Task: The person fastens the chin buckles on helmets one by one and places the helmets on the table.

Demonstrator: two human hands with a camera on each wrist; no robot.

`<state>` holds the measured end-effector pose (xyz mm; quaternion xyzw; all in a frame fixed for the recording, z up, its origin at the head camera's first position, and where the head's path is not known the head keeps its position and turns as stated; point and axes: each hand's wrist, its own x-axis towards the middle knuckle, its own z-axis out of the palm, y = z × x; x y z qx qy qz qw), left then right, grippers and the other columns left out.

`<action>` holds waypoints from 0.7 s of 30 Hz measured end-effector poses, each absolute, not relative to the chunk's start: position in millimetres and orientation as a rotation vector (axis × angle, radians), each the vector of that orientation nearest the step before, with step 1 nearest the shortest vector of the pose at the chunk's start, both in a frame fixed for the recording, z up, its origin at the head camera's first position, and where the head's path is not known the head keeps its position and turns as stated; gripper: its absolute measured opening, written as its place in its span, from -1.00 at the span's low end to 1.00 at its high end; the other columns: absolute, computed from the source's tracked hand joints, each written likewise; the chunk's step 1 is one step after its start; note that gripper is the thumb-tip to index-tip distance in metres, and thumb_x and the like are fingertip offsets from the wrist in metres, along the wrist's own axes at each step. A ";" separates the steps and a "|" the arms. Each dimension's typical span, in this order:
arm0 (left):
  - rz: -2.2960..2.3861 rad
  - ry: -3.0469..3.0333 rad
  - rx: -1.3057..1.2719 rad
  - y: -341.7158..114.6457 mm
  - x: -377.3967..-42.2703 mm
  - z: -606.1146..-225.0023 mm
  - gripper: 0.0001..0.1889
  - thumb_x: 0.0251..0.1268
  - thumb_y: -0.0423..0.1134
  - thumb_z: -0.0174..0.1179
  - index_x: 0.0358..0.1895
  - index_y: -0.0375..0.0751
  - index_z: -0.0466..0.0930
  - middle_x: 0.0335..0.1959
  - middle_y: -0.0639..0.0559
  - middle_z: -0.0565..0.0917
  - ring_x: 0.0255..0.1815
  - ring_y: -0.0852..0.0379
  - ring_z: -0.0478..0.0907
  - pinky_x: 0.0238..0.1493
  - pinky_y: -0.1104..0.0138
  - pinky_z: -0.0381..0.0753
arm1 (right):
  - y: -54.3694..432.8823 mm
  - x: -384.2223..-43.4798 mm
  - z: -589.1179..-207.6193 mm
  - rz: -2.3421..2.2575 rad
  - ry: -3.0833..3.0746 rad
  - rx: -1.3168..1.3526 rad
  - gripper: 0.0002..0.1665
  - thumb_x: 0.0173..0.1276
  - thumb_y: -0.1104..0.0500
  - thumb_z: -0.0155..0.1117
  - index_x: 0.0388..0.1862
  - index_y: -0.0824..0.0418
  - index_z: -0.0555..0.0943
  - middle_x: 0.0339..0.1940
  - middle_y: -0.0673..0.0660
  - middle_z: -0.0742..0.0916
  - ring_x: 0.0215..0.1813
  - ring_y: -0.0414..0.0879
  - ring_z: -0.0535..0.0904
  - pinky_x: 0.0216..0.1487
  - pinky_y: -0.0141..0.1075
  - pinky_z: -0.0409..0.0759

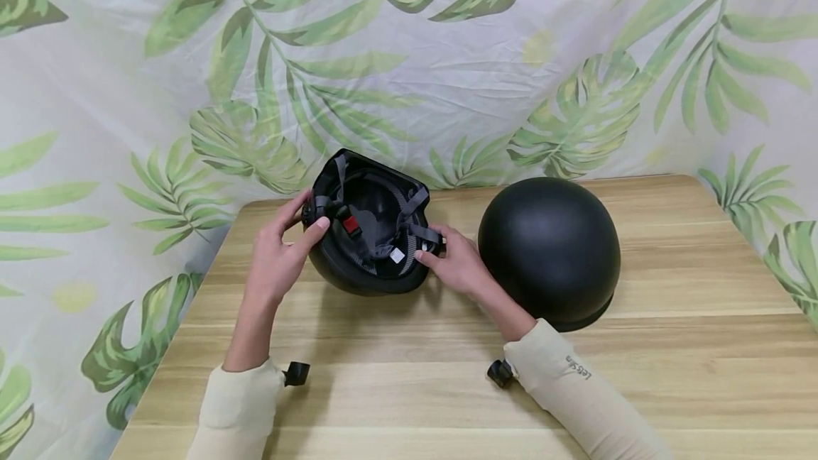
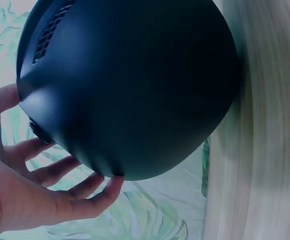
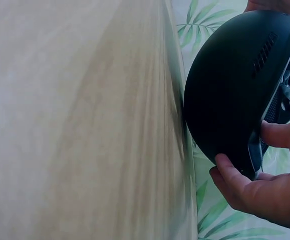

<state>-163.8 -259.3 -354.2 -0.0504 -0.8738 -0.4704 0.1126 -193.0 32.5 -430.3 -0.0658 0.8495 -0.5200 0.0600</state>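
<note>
A black helmet (image 1: 371, 284) rests tipped on the table with its hollow inside facing up. Grey straps (image 1: 417, 201), a red buckle piece (image 1: 351, 224) and a small white label (image 1: 397, 255) show inside it. On its left side my left hand (image 1: 279, 254) grips the edge, thumb over the rim and fingers spread along the outer shell (image 2: 134, 90). My right hand (image 1: 456, 261) pinches the opposite rim, thumb inside; the right wrist view shows its fingers under the shell (image 3: 230, 90). A vent grille (image 3: 265, 54) marks the shell's side.
Close to my right forearm, a second black helmet (image 1: 549, 254) sits dome up on the wooden table (image 1: 396, 389). A leaf-patterned cloth (image 1: 447, 77) hangs behind the table and on both sides. Small black devices (image 1: 297, 373) stick out from both sleeves at the wrists.
</note>
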 end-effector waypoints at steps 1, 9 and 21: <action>-1.365 -2.560 -0.150 -258.5 -163.7 -354.3 -0.34 0.55 0.07 0.29 0.64 0.20 0.39 0.64 0.01 0.43 0.59 -0.22 0.44 0.52 -0.27 0.38 | 32.5 -192.5 -429.6 -1.560 2.571 -0.202 -0.22 0.52 0.04 0.45 0.61 0.22 0.44 0.41 0.26 0.68 0.27 0.06 0.68 0.34 -0.03 0.61; -1.416 -2.556 -0.184 -257.9 -167.8 -357.4 -0.37 0.63 0.06 0.20 0.67 0.23 0.33 0.69 -0.02 0.35 0.64 -0.25 0.39 0.59 -0.20 0.37 | 33.8 -186.0 -422.5 -1.465 2.689 -0.250 -0.23 0.51 0.06 0.46 0.58 0.29 0.46 0.49 0.32 0.53 0.33 0.20 0.58 0.37 0.04 0.57; -1.449 -2.568 -0.195 -255.5 -163.3 -352.3 -0.39 0.69 0.01 0.10 0.69 0.06 0.31 0.69 -0.08 0.35 0.62 -0.29 0.40 0.38 0.05 0.63 | 35.1 -184.3 -422.3 -1.422 2.743 -0.320 -0.31 0.47 0.08 0.49 0.51 0.23 0.55 0.39 0.27 0.66 0.23 0.13 0.61 0.32 0.00 0.58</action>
